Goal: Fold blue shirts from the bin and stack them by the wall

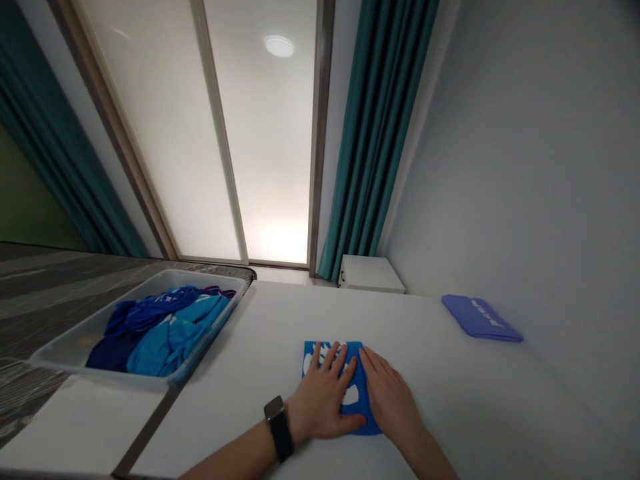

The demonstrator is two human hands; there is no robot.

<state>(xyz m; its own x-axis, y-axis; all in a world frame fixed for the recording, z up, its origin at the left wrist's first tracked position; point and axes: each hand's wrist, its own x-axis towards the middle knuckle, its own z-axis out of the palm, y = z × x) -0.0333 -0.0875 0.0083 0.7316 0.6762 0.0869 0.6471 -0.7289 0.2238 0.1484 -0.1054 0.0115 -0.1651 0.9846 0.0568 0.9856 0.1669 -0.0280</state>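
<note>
On the white table lies a small folded blue cloth (353, 395) with a white print, likely a garment. My left hand (327, 393), with a black watch on the wrist, lies flat on it with fingers spread. Along the cloth's right edge rests my right hand (393, 393), its fingers stretched out and close together. The palms cover part of the print. Neither hand grips the cloth.
A translucent plastic bin (65, 353) with several crumpled blue garments (175, 327) stands to the left. At the far right, a folded purple-blue garment (481, 319) lies by the wall. A white cabinet (373, 273) stands beyond the table (240, 407).
</note>
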